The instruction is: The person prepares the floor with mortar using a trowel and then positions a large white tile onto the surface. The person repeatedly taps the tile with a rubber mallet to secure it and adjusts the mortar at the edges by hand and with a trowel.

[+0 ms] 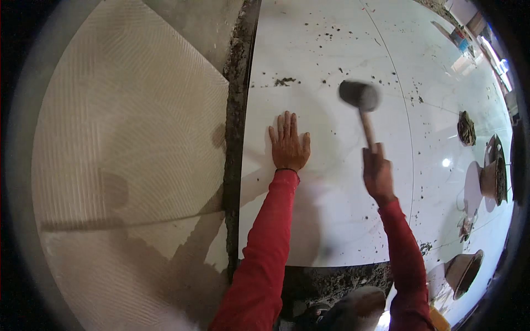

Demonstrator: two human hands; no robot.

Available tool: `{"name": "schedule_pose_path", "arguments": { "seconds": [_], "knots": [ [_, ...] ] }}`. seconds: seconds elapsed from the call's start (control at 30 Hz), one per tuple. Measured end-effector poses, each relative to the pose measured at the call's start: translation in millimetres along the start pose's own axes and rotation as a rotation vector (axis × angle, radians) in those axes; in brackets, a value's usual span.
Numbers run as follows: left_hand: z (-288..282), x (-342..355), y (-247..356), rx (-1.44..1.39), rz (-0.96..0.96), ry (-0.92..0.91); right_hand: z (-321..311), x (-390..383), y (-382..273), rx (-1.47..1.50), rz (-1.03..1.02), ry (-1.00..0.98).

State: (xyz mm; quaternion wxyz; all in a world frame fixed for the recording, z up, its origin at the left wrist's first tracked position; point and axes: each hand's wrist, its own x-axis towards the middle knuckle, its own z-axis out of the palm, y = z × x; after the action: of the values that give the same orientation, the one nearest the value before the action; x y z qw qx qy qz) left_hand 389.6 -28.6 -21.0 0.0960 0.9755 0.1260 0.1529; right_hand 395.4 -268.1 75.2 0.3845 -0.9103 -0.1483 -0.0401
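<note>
My left hand (290, 149) lies flat on a large glossy white tile (342, 209), its fingers stretched toward the far side. To its right, my right hand (379, 177) grips the wooden handle of a rubber mallet (358, 95). The mallet's dark head is slightly blurred and appears raised over the tile. Small dark crumbs of mortar (285, 81) are scattered across the tile beyond my hands. Both arms are in red sleeves.
On the left lies a pale panel with combed ridges (154, 127); a dark, rough gap (236, 110) runs between it and the white tile. Thin joints divide the tiles at right, where a crumpled cloth (466, 129) and two buckets (491, 179) (462, 271) stand.
</note>
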Motion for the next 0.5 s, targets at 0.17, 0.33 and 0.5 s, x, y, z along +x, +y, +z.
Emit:
{"name": "schedule_pose_path", "arguments": {
  "seconds": [0.17,0.33,0.5],
  "knots": [
    [12,53,-22,-0.040,-0.019,-0.051,-58,23,-73,0.366,0.152,0.297],
    [14,104,-6,-0.086,0.004,-0.082,21,-63,68,0.216,0.141,0.267],
    [15,120,-31,-0.087,-0.075,-0.171,10,-14,-15,0.357,0.383,0.050]
  ]
}}
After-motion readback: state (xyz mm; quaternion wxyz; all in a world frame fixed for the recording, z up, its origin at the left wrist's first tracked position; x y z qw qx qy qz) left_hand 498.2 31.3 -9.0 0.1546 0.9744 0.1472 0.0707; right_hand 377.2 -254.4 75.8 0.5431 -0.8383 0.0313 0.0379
